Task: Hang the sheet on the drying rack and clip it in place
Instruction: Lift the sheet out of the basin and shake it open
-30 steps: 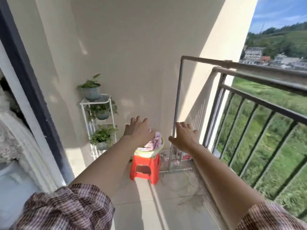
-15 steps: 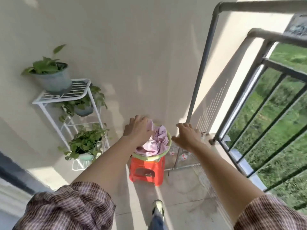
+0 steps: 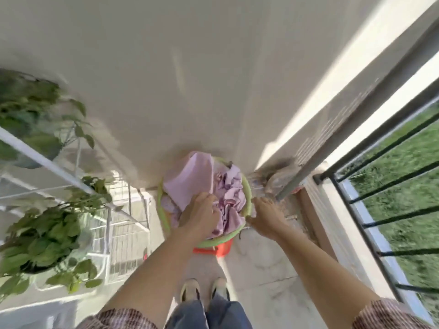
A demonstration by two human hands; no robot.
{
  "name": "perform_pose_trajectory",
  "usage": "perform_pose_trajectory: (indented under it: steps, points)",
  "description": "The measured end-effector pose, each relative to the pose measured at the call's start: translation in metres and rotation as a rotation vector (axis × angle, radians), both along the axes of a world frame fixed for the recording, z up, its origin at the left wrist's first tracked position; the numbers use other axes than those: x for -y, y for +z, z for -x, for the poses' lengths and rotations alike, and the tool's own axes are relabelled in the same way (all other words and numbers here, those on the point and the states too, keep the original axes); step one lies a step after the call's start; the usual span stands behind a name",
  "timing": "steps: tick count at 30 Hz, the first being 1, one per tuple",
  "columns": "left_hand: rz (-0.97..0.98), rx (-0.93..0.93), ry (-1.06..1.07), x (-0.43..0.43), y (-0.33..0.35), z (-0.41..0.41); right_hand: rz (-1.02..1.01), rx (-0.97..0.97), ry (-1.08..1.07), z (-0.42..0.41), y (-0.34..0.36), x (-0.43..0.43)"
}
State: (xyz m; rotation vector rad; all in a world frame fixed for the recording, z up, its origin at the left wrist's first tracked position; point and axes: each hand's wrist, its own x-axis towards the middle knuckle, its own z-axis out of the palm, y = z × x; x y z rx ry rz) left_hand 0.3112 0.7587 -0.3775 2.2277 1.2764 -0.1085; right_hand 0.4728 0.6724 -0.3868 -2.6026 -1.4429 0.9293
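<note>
While the lilac sheet (image 3: 190,179) lies crumpled in a green-rimmed basin (image 3: 247,195) on an orange stool (image 3: 213,249) at the foot of the wall, both hands are down at it. The left hand (image 3: 199,213) sits on top of the cloth with its fingers bent into the folds, gripping a bunch of it. The right hand (image 3: 264,216) has its fingers stretched fairly straight, tips touching the basin's right rim and holding nothing. The grey pole of the drying rack (image 3: 316,157) rises just beside the basin on the right, bare of cloth, with the black balcony railing (image 3: 380,150) beyond it. Potted plants (image 3: 45,238) on a white wire stand (image 3: 47,162) fill the left, blurred.
</note>
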Motion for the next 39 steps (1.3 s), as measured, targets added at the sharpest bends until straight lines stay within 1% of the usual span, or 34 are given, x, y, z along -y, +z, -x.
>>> perform_pose_trajectory:
  steps: [2,5,8,10,12,14,15,18,20,22,26,29,32,36,39]
  points:
    - [0.058,0.002,-0.021,-0.013,-0.042,-0.009,0.032,-0.016,-0.024,-0.008,-0.038,-0.013]
    - [0.107,-0.038,-0.119,-0.028,-0.103,-0.026,0.098,-0.017,-0.050,-0.017,-0.095,-0.026]
    - [0.063,-0.088,-0.211,-0.039,-0.158,-0.047,0.115,-0.015,-0.083,-0.020,-0.152,-0.035]
    - [0.003,-0.102,-0.224,-0.046,-0.186,-0.061,0.098,-0.007,-0.084,-0.019,-0.181,-0.039]
    - [-0.029,-0.089,-0.198,-0.055,-0.207,-0.071,0.080,-0.017,-0.105,-0.016,-0.201,-0.042]
    - [-0.009,-0.066,-0.140,-0.065,-0.219,-0.078,0.081,-0.052,-0.129,-0.015,-0.212,-0.046]
    - [0.020,-0.032,-0.100,-0.070,-0.221,-0.080,0.078,-0.094,-0.155,-0.015,-0.215,-0.048]
    - [0.158,0.151,0.011,-0.080,-0.212,-0.082,0.043,-0.224,-0.239,-0.018,-0.216,-0.049]
    - [0.275,0.239,0.071,-0.084,-0.191,-0.077,0.013,-0.283,-0.300,-0.022,-0.205,-0.046]
    - [0.340,0.296,0.137,-0.093,-0.162,-0.067,-0.015,-0.341,-0.362,-0.022,-0.181,-0.043]
    - [0.528,0.407,0.287,-0.116,-0.102,-0.043,-0.124,-0.500,-0.506,-0.019,-0.105,-0.045]
    - [0.616,0.478,0.361,-0.129,-0.069,-0.032,-0.194,-0.535,-0.517,-0.018,-0.044,-0.053]
    - [0.656,0.541,0.402,-0.136,-0.031,-0.032,-0.284,-0.521,-0.500,-0.016,0.008,-0.063]
    - [0.646,0.648,0.468,-0.139,0.030,-0.033,-0.505,-0.519,-0.528,-0.021,0.076,-0.076]
    - [0.630,0.755,0.544,-0.148,0.075,-0.029,-0.529,-0.503,-0.516,-0.026,0.117,-0.079]
